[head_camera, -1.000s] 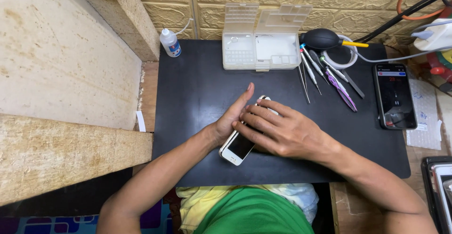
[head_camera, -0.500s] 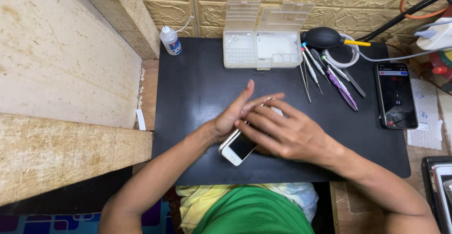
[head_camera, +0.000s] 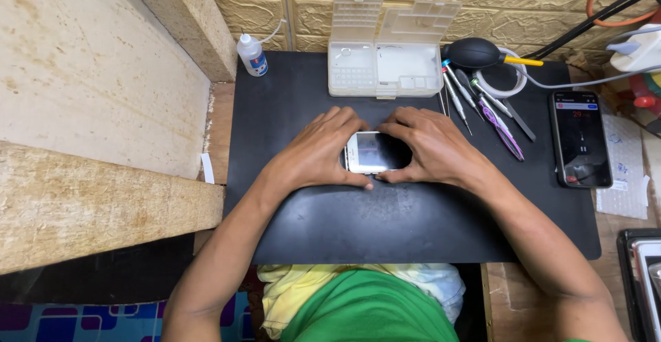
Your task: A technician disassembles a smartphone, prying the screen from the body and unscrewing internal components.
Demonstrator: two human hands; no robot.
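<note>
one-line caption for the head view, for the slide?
Both hands, left hand and right hand, grip a white phone flat on a black mat.

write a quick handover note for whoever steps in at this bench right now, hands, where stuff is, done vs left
Left hand and right hand: both cupped around the white phone, gripping it from either side, screen up.
Phone lies flat mid black mat.
Clear parts box open at the mat's back edge; screwdrivers and tweezers to its right, untouched; small dropper bottle back left; a second phone, screen lit, on the right.
Done: phone squared up on the mat.
Left: it looks closed, no parts out.
</note>
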